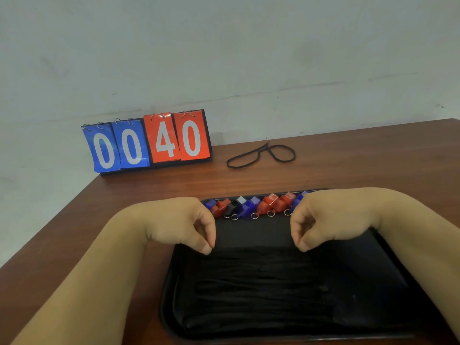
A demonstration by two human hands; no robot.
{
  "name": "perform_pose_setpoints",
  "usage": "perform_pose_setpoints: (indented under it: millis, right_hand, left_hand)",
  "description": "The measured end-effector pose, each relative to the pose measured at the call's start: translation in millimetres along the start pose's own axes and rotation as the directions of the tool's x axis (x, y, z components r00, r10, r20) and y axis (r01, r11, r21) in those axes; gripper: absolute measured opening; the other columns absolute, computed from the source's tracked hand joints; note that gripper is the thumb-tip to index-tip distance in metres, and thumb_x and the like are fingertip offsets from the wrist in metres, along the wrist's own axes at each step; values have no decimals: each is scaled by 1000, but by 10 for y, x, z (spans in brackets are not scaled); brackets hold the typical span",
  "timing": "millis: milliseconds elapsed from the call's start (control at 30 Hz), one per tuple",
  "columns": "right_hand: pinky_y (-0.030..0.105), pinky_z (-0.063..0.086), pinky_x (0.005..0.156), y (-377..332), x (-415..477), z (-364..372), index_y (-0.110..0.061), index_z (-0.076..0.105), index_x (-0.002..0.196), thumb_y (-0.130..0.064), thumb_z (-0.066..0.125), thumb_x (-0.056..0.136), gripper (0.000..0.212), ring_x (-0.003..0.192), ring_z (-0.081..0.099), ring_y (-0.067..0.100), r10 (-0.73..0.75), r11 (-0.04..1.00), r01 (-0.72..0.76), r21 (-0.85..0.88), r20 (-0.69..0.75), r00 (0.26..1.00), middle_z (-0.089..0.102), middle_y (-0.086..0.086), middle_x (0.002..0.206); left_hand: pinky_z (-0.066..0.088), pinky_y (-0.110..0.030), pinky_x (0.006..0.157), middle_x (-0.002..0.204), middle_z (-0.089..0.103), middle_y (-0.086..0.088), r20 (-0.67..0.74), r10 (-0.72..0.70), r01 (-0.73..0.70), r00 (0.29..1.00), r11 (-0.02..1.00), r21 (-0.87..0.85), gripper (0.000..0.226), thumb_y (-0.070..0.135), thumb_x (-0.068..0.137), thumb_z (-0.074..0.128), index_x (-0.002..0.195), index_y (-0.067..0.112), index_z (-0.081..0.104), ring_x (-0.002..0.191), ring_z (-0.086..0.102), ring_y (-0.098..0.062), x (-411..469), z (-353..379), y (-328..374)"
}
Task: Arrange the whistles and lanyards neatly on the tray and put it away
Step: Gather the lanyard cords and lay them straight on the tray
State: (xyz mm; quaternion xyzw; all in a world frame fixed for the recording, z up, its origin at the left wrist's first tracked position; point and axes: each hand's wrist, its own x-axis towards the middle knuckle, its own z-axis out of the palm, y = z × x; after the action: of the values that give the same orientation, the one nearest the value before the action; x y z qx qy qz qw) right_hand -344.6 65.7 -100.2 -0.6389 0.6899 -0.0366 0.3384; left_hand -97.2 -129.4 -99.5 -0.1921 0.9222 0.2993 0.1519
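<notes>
Two hands pinch black cords over a tray of whistles on a wooden table.

At the bottom centre of the frame lies a black rectangular plastic tray [171,290]; across its floor run black cord lanyards [256,282] laid side by side, too dark to count. Above them, the left hand [181,222] and the right hand [323,220] each close thumb and forefinger narrowly at the farthest cord, though whether they actually hold it I cannot tell. Along the tray's far edge stands a row of plastic whistles [251,206]: at least three blue, three red and one black, with both ends of the row hidden behind the hands. Farther back on the brown wooden table [149,190], right of centre, lies one loose black lanyard [261,154]. At centre left, against the pale wall, stands one flip scoreboard [146,141] showing blue 00 and red 40.
</notes>
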Motion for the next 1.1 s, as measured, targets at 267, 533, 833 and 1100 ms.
perform_pose_setpoints:
  millis: [267, 533, 833, 1100]
  right_hand:
    - [28, 55, 79, 35, -15, -59, -26, 76, 85, -43, 80, 84, 18, 74, 68, 7, -21, 998, 29, 49, -162, 987, 76, -4, 86]
    - [20, 47, 66, 154, 40, -123, -25, 75, 77, -42, 83, 81, 19, 62, 61, -3, 0, 996, 44, 78, -499, 866, 73, -10, 74]
    - [24, 53, 69, 294, 86, -173, -27, 74, 80, -34, 79, 86, 10, 70, 68, 2, 10, 984, 117, 131, -708, 706, 74, -11, 76]
    - [20, 40, 79, 572, 102, -243, -40, 67, 112, -45, 75, 87, 27, 97, 60, -4, 78, 985, 69, 159, -761, 645, 63, -23, 112]
  left_hand:
    - [53, -24, 82, 85, 76, 10, -77, 33, -36, 997, 999, -41, 6, 28, 87, 82, 87, 23, 80, 81, 69, -3, -9, -16, 1]
    - [55, -24, 72, 80, 73, 7, -472, 38, -72, 881, 996, -55, 12, 31, 86, 81, 81, 25, 73, 74, 68, -6, 116, 21, -66]
    - [55, -22, 76, 91, 73, 11, -643, -62, -22, 764, 992, -122, 14, 33, 90, 76, 101, 37, 68, 84, 69, -6, 284, 91, -166]
    - [48, -21, 77, 107, 65, 21, -666, -37, 56, 745, 998, 7, 29, 45, 91, 73, 116, 45, 60, 93, 65, -2, 411, -129, 90]
